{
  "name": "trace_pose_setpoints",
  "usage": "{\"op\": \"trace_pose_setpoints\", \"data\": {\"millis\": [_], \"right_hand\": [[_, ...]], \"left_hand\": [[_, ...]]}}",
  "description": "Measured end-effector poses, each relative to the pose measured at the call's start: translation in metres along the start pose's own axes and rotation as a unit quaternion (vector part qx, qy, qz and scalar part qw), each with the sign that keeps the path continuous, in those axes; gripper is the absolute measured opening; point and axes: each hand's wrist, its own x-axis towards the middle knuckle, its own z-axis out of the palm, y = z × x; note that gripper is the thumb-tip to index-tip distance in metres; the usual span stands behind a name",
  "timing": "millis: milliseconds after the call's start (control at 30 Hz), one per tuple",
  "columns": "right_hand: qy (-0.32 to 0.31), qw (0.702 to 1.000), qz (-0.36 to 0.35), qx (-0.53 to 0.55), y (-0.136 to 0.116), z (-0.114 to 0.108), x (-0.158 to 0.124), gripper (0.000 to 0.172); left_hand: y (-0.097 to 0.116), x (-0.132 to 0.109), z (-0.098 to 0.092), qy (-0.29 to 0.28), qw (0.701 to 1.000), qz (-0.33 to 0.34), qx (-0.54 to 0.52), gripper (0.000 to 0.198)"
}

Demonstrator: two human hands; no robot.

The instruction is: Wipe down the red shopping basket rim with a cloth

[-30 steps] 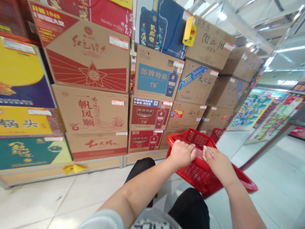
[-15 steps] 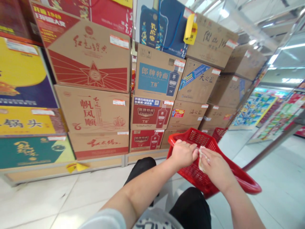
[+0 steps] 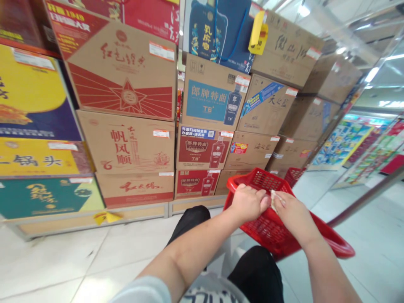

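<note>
Over the red plastic shopping basket [image 3: 339, 247], both hands are close together with little space between them. My right hand [image 3: 292, 214] is closed around a crumpled whitish cloth or tissue [image 3: 274, 201], part of which sticks out beside the fingers. My left hand [image 3: 249, 204] is closed, its thumb pointing toward the cloth; whatever its fingers hold, if anything, is hidden. The perforated basket stands between my knees and the stacked boxes, and its contents cannot be made out behind my hands.
Stacked cardboard boxes [image 3: 126, 143] stand on a low shelf base [image 3: 139, 213] in front of me. A slanting metal pole [image 3: 366, 195] is on the right. Yellow price tags [image 3: 259, 35] hang from the boxes. Pale floor tiles [image 3: 57, 261] lie below.
Less of the cloth shows now, as it is gathered more into my right hand. Hands, basket and boxes all sit slightly farther right in the view.
</note>
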Motion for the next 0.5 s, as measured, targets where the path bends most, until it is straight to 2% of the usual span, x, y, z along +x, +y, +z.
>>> {"op": "trace_pose_setpoints", "data": {"millis": [100,233,400,500], "right_hand": [[-0.004,0.999,0.033,0.023,0.0005,-0.0007,0.0007,0.036],[-0.002,0.998,-0.009,0.058,-0.0026,-0.0013,0.0004,0.036],[-0.011,0.996,0.073,0.05,0.0036,-0.0032,-0.0001,0.037],[-0.02,0.994,0.055,0.089,0.0005,-0.0062,-0.0004,0.038]], "left_hand": [[0.0005,-0.0003,0.0001,0.0,1.0,-0.002,-0.004,0.032],[0.0009,-0.0003,-0.0008,-0.007,1.0,0.0,-0.012,0.035],[0.0006,-0.0012,-0.0001,-0.007,1.0,0.0,-0.001,0.034],[0.0008,-0.0015,0.0004,-0.006,1.0,-0.001,0.001,0.034]]}}
